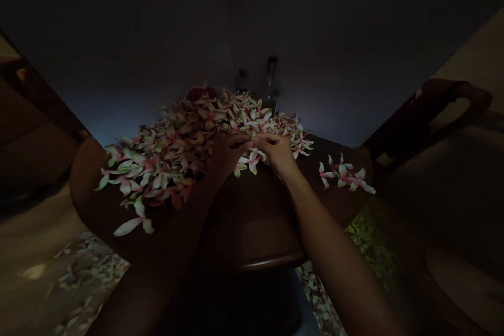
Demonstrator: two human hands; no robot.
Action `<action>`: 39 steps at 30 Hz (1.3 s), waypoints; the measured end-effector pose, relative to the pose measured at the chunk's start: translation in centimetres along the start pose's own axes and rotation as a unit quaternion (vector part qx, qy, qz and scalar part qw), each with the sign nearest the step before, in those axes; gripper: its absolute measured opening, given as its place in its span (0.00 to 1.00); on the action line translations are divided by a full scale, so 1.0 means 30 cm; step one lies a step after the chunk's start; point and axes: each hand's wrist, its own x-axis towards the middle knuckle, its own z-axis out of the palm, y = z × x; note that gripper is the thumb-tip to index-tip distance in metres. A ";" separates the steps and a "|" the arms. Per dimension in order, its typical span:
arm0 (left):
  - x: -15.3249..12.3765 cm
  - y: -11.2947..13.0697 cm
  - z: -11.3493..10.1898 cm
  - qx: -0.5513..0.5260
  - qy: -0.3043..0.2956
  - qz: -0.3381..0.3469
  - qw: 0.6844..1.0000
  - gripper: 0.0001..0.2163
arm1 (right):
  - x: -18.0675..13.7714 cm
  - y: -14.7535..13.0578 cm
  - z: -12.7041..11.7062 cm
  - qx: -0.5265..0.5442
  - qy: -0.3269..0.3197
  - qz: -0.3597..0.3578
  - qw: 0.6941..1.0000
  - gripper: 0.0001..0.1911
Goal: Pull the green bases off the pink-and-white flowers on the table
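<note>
A big heap of pale flowers point(173, 131), pink at the centre and green at the tips, covers the back and left of a dark wooden table point(252, 226). At the near edge of the heap, my left hand point(228, 151) and my right hand point(279, 151) meet fingertip to fingertip. Both have thumb and fingers pinched together. What they pinch is too small and dim to make out, though flower parts show around the fingertips. Just below them lies a white-pink flower point(250, 161), and I cannot tell whether it touches my fingers.
Behind the heap stand a glass bottle point(270, 84) and a smaller dark bottle point(242, 80). A small flower cluster point(346, 174) lies on the table's right side. More flowers point(88, 265) are spread below the left edge, and a green leafy pile point(372, 241) lies below the right.
</note>
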 end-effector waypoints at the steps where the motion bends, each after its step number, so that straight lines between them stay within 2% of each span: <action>1: 0.000 0.002 0.000 0.005 0.002 0.001 1.000 0.08 | 0.000 0.003 0.000 0.002 0.002 -0.004 1.000 0.12; 8: 0.003 -0.007 0.002 0.007 -0.006 -0.014 1.000 0.09 | -0.005 0.004 0.004 0.022 0.007 0.025 0.999 0.14; 28: 0.005 -0.024 0.002 -0.017 -0.005 -0.030 0.999 0.09 | 0.000 0.006 0.006 0.032 0.004 0.000 0.999 0.11; 39: 0.006 -0.023 0.004 -0.037 0.000 -0.038 0.999 0.09 | 0.002 0.005 0.007 0.028 0.007 -0.002 1.000 0.14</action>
